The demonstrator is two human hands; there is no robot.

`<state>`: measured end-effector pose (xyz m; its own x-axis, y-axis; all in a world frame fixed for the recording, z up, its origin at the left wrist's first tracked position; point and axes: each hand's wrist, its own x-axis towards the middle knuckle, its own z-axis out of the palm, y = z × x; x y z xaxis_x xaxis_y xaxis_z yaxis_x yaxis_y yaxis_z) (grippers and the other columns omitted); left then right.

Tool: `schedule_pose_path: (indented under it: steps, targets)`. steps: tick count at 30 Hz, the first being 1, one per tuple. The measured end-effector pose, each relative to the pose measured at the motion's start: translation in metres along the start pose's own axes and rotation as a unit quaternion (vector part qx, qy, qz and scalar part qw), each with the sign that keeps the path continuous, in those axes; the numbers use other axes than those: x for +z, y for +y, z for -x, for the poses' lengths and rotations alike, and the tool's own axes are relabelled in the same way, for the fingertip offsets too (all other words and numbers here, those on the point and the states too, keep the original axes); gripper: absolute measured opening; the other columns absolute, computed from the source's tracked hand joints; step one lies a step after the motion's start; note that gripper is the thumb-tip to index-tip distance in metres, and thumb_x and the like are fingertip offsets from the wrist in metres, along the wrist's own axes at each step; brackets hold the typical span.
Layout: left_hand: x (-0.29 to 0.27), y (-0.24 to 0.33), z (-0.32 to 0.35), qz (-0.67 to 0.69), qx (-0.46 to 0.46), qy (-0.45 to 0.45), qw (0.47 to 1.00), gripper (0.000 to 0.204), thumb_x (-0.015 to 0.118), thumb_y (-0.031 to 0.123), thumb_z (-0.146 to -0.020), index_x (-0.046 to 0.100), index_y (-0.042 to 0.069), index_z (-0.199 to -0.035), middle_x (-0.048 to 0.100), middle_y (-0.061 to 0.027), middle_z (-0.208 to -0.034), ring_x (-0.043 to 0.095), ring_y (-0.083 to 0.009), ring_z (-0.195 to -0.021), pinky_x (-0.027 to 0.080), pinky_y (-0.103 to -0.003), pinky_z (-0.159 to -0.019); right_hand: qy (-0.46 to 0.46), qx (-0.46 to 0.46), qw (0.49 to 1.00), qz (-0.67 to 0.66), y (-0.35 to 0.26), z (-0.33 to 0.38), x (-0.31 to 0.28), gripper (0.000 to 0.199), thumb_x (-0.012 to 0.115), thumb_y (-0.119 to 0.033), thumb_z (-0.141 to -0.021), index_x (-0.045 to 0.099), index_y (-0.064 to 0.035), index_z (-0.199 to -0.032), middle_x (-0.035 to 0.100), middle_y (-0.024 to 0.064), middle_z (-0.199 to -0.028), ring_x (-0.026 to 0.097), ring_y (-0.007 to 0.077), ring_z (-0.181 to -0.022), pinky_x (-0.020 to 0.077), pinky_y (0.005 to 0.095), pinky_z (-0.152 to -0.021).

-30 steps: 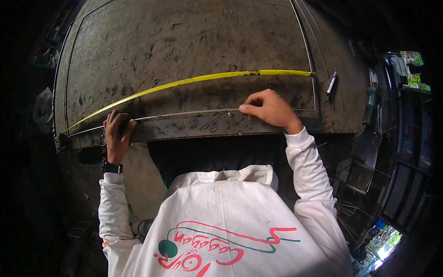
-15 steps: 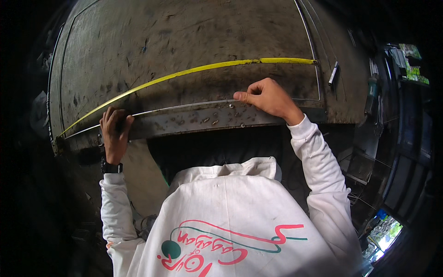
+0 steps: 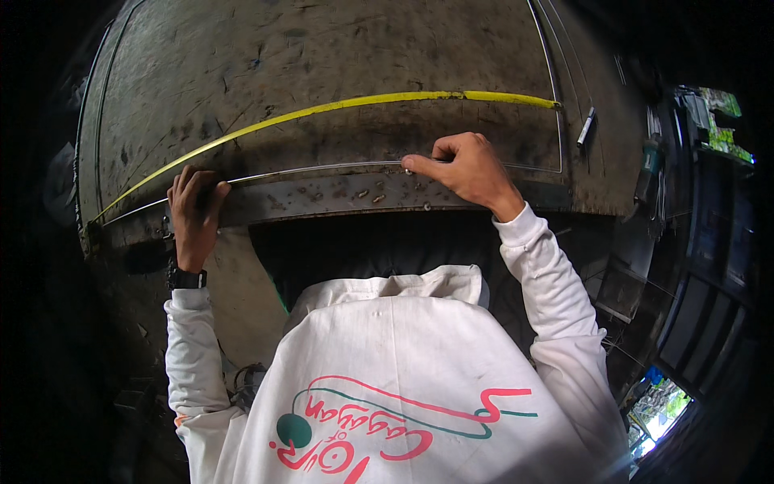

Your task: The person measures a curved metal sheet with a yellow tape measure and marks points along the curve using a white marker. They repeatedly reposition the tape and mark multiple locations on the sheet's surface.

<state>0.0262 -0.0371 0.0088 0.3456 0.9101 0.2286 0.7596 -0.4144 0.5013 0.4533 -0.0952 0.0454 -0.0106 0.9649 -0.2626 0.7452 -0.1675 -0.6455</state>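
Note:
A thin metal rod (image 3: 322, 168) runs along the near edge of the worktable and bends upward at its right corner. My left hand (image 3: 195, 211), with a black watch at the wrist, curls its fingers over the rod's left part. Farther right, my right hand (image 3: 472, 173) pinches the rod between thumb and bent fingers, just above a small bolt head. Beyond both hands a yellow tape measure (image 3: 339, 106) stretches across the table from the left corner to the rod's right side.
The dark, stained worktable (image 3: 347, 48) has a pitted metal strip (image 3: 322, 194) along its near edge. A marker pen (image 3: 585, 127) lies at the right beside thin wires. A green-and-dark tool (image 3: 647, 171) is past the right edge. My white apron fills the lower middle.
The view has shifted slightly, so the table's left side sits higher. My right hand has slid a little left along the rod; my left hand keeps nearly its place on it.

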Motion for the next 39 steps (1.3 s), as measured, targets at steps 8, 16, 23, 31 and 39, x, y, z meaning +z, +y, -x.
schedule_pose_path:
  steps: [8,16,23,31,39]
  targets:
    - [0.001,-0.007,0.001,-0.026,0.013,-0.004,1.0,0.023,0.072,0.025,-0.092,0.067,0.004,-0.101,0.06,-0.0091,-0.102,0.058,-0.0296,-0.103,0.039,-0.038,-0.096,0.069,-0.049,0.995,0.056,-0.002,0.002,0.014,0.071,0.082,-0.066,-0.079,0.059,-0.0033,-0.054,0.046,0.0019,-0.047,0.043,0.0127,-0.046,0.0383,0.0328,-0.053]
    - [-0.001,-0.009,0.0,-0.009,0.0,-0.028,1.0,0.023,0.072,0.022,-0.091,0.068,0.002,-0.102,0.061,-0.0104,-0.103,0.059,-0.0303,-0.102,0.04,-0.039,-0.095,0.067,-0.127,0.99,-0.005,0.014,0.009,0.007,0.045,0.082,-0.04,-0.085,0.067,-0.0001,-0.069,0.06,0.0068,-0.057,0.054,0.0167,-0.051,0.0455,0.0328,-0.055]
    - [-0.009,-0.005,0.002,0.016,-0.013,-0.012,1.0,0.02,0.079,0.015,-0.084,0.072,0.003,-0.098,0.064,-0.0118,-0.111,0.057,-0.0311,-0.11,0.043,-0.041,-0.099,0.146,-0.205,0.967,0.033,0.055,0.042,-0.047,0.011,0.071,-0.005,-0.083,0.076,-0.001,-0.092,0.074,0.014,-0.102,0.071,0.0302,-0.1,0.0549,0.0389,-0.089]
    - [-0.013,-0.01,0.003,0.099,-0.057,0.048,0.992,0.022,0.075,0.008,-0.092,0.076,0.005,-0.114,0.068,-0.0108,-0.124,0.062,-0.0249,-0.119,0.045,-0.036,-0.104,0.34,-0.125,0.932,-0.013,0.102,0.059,-0.058,0.018,0.061,0.002,-0.091,0.075,-0.0012,-0.102,0.074,0.012,-0.109,0.07,0.0267,-0.106,0.0529,0.0359,-0.095]
    - [-0.036,-0.05,0.012,0.043,-0.095,0.158,0.982,0.025,0.07,0.004,-0.096,0.073,0.006,-0.12,0.07,-0.0091,-0.121,0.065,-0.0216,-0.114,0.049,-0.035,-0.101,0.325,-0.182,0.927,0.044,0.11,-0.004,-0.096,0.022,0.065,-0.003,-0.092,0.074,-0.0037,-0.113,0.072,0.011,-0.118,0.068,0.0246,-0.11,0.051,0.0345,-0.097]
